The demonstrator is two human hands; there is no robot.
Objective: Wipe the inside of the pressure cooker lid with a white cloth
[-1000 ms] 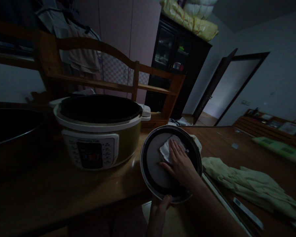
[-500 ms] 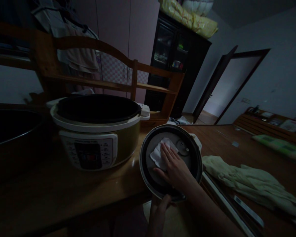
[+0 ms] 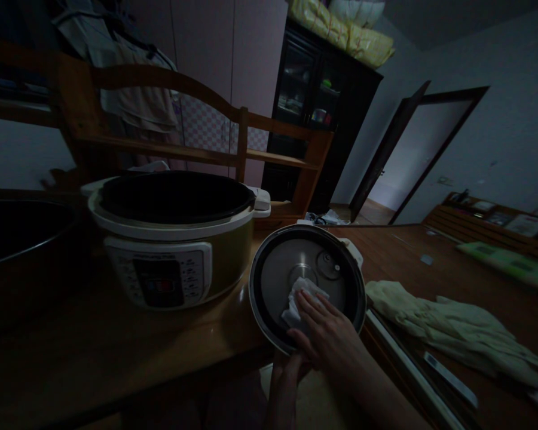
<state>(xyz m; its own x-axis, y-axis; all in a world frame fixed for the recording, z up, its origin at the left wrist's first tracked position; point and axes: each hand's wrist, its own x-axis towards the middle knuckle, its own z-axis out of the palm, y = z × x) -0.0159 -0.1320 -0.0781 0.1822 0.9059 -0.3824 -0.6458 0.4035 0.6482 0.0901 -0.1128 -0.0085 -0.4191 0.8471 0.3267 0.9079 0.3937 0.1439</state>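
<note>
Right hand (image 3: 329, 334) is laid flat, fingers together, pressing a small crumpled white cloth (image 3: 301, 295) against the grey metal inner face of a round cooker lid (image 3: 278, 275); left hand (image 3: 286, 382) is clamped on the lid's dark lower rim, thumb over the edge, so the lid is held tilted up toward the camera at the near edge of the brown wooden table (image 3: 116, 358). The cloth sits low on the lid plate, just under the centre boss, with the small round valve (image 3: 328, 264) uncovered up and to the right. An open olive-and-white electric pressure cooker (image 3: 170, 239) with a button panel is stood just left of the lid, its dark inner pot visible. A pale yellow-green crumpled cloth (image 3: 448, 328) is spread on the table to the right, well apart from the hands. Lighting is very dim, so dirt on the lid cannot be made out. Step in hand is judged as wiping the lid's inside, mid-stroke at the lower part. The next move would call for the cloth to be swept around the boss and valve and into the rim groove, with the left grip kept firm so the lid does not tip.
</note>
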